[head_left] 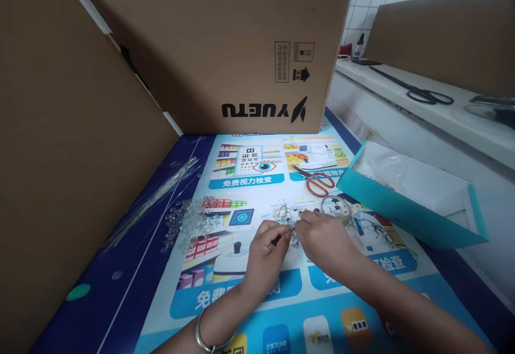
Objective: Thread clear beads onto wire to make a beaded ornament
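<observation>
Left hand [266, 246] and right hand [322, 236] meet, each grip pinched on a small clear-beaded wire cluster [286, 220]. Loose clear glass beads [189, 222] lie left; red-handled scissors [317, 181] rest beyond.

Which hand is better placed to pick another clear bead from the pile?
Probably the left hand: the clear bead pile lies on its side; the right hand sits farther away.

There is a single view, worn on the person's head, looking forward and steeply down onto the table [120, 300] from close above its near edge. It faces the far edge, where a cardboard box [225, 48] blocks the sightline. The table's right edge and a white counter [422, 112] beyond it show, probably stretched by the wide lens.
</observation>
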`<control>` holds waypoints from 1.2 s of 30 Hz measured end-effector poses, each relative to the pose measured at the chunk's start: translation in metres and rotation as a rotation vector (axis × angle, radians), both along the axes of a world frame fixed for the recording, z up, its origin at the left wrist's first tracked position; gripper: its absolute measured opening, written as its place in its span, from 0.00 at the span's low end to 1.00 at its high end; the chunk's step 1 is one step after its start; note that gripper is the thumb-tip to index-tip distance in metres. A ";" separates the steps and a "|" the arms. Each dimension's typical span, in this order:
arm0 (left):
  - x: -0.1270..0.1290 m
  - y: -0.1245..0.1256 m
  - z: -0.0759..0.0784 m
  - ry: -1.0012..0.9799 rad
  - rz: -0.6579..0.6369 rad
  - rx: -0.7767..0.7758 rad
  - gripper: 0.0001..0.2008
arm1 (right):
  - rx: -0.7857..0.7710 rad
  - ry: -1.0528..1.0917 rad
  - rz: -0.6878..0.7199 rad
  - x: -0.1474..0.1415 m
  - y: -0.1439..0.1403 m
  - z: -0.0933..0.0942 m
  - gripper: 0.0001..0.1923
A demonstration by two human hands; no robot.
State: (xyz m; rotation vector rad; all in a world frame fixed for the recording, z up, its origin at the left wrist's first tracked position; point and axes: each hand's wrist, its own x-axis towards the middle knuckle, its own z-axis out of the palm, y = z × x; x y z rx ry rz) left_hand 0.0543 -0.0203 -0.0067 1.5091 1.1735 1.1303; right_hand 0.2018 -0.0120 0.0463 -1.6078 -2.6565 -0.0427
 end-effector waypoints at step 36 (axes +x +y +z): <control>-0.002 -0.003 -0.018 0.456 -0.247 0.431 0.18 | -0.307 0.775 -0.051 0.019 0.019 -0.028 0.08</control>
